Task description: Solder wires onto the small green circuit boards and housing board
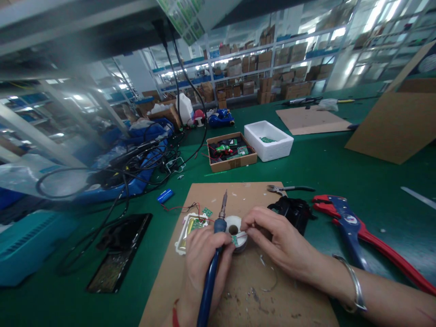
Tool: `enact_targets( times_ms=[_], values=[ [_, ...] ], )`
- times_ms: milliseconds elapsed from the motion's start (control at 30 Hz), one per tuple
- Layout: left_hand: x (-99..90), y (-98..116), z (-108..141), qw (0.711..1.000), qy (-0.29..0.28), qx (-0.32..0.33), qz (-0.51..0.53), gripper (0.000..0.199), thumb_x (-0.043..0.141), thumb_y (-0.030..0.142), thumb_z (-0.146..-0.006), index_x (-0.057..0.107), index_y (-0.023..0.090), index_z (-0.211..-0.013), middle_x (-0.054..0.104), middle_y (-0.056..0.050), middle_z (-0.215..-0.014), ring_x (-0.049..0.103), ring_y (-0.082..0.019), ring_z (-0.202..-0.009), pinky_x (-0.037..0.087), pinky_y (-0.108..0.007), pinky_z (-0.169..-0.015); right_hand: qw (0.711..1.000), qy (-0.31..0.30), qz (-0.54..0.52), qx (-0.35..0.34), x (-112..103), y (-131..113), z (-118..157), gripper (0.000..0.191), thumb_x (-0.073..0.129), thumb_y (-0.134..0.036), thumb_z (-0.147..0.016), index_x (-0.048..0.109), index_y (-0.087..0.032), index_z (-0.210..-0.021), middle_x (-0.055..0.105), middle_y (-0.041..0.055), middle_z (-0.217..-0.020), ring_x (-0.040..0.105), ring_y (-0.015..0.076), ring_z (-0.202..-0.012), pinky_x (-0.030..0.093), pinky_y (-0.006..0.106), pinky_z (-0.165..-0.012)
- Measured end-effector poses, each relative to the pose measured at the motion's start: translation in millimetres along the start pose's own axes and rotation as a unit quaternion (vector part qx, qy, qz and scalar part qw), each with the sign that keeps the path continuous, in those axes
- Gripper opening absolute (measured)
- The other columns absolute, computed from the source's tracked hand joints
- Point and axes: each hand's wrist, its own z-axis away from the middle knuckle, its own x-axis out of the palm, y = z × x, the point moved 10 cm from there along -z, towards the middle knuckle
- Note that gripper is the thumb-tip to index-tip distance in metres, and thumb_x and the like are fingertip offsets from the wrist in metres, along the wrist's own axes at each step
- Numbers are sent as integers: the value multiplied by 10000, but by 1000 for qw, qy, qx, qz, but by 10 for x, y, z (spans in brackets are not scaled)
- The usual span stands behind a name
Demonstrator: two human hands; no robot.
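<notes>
My left hand point(206, 254) is closed around a blue-handled soldering iron point(220, 225), its bare tip pointing up and away from me. A small green circuit board point(235, 240) also sticks out at the fingertips of that hand. My right hand point(272, 234) pinches what looks like a thin wire point(241, 235) at the board. Just behind the fingertips lies a white solder spool point(235, 222), partly covered by both hands. Left of it, a white-framed case point(185, 234) with a circuit board inside is partly hidden by my left hand; red and black wires run from it.
A brown work board point(245, 295) lies on the green table. Cutters point(289, 188), a black bundle point(293, 211) and red-blue wire strippers point(344, 218) are to the right. Behind stand a parts box point(233, 164) and a white foam box point(275, 150). A black tray point(119, 259) sits left.
</notes>
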Motion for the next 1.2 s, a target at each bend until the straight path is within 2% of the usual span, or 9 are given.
enact_targets(
  times_ms=[200,300,533,967,1200],
  values=[
    [12,-7,5,1000,-5,5,-5,191,614,92,-798,562,241,-907,661,5,-878,614,-183,-898,416,-348,-838,998,-14,44,-44,75,-97,21,110,499,-105,-849,587,-170,-834,575,26,-774,516,142,-740,410,270,-668],
    [17,-10,7,1000,-12,5,-7,202,615,88,-796,562,245,-911,665,2,-885,613,-186,-898,414,-353,-841,997,-7,59,-42,82,-80,10,96,523,-96,-817,579,-171,-796,555,10,-729,498,131,-693,396,255,-627],
    [11,5,2,1000,-16,10,-5,210,594,83,-808,552,245,-934,669,-4,-900,607,-182,-921,404,-352,-848,998,-10,58,-34,114,-33,8,145,520,-39,-762,572,-174,-771,550,1,-727,499,128,-703,391,251,-636],
    [29,-10,7,999,-32,3,11,221,600,67,-802,557,238,-936,660,-14,-921,594,-181,-921,388,-358,-855,997,-14,59,-46,149,-32,-12,152,523,-23,-772,579,-164,-786,561,15,-762,510,134,-746,396,254,-667],
    [23,-15,-2,999,-30,10,15,211,610,67,-800,575,227,-935,657,-7,-920,601,-177,-918,388,-348,-864,996,5,63,-60,140,-30,21,137,510,-39,-798,578,-158,-804,571,30,-780,511,141,-755,399,256,-667]
  ],
)
